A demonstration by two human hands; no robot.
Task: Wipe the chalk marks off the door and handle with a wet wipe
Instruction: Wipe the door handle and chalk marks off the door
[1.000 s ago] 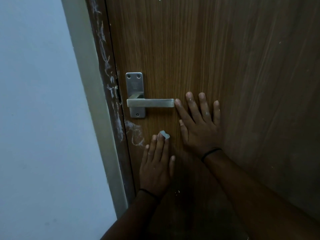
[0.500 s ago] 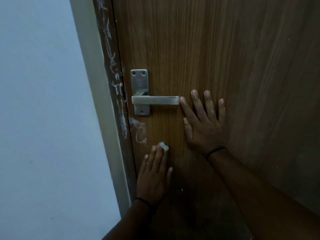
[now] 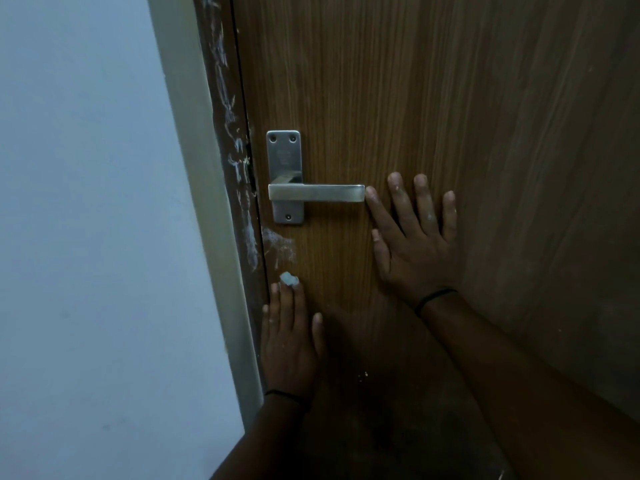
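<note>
A brown wooden door (image 3: 433, 98) fills the view, with a steel lever handle (image 3: 317, 193) on a plate at its left edge. White chalk marks (image 3: 280, 245) smear the door just below the plate. My left hand (image 3: 289, 337) lies flat on the door under those marks and presses a small pale wet wipe (image 3: 288, 278) beneath its fingertips. To the right of the handle, my right hand (image 3: 414, 237) rests flat on the door with fingers spread; its index fingertip touches the lever's end.
The dark door frame (image 3: 228, 133) left of the door carries more chalk scribbles from top down past the handle. A pale jamb and a blue-grey wall (image 3: 86, 237) lie further left. A few white specks (image 3: 362, 375) dot the door low down.
My left hand with the wipe has slid down and to the left, from under the lever's end to the door's edge below the chalk smear. My right hand has stayed put.
</note>
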